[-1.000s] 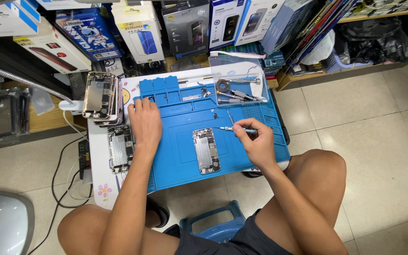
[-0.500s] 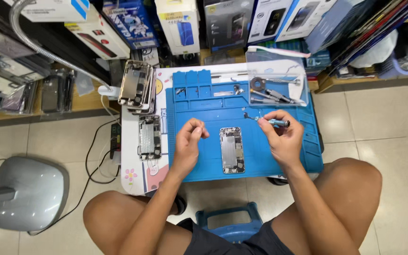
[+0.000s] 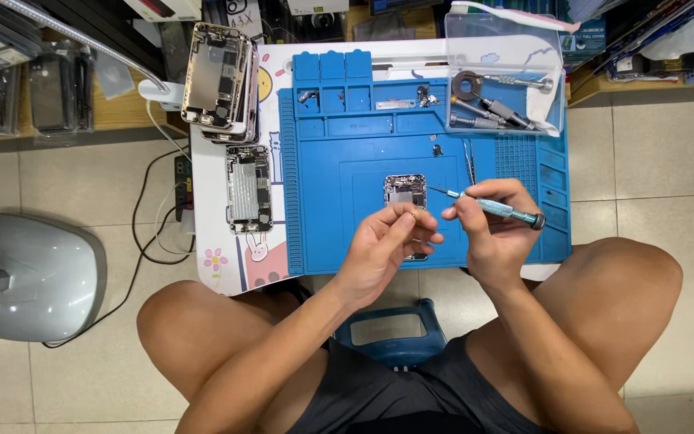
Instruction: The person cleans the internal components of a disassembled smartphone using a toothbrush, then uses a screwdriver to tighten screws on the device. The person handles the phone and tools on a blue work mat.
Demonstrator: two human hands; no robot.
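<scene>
The right hand point(image 3: 487, 229) is gripping a slim teal screwdriver point(image 3: 496, 207), its tip pointing toward the opened phone point(image 3: 406, 191) that is lying at the middle of the blue mat point(image 3: 339, 209) on the table. The left hand point(image 3: 383, 245) is hovering over the phone's lower half, fingertips pinched together; whether they are holding anything is unclear.

Small white table point(image 3: 226, 265) on tiled floor point(image 3: 644, 161), blue work mat point(image 3: 323, 217) covering most of the top, opened phone point(image 3: 248, 189) just left of mat, stack of phone housings point(image 3: 218, 80) at far-left corner, clear plastic tray point(image 3: 504, 72) of tools at far-right corner, opened phone body point(image 3: 405, 191) at mat centre, tweezers point(image 3: 469, 161) on mat.
</scene>
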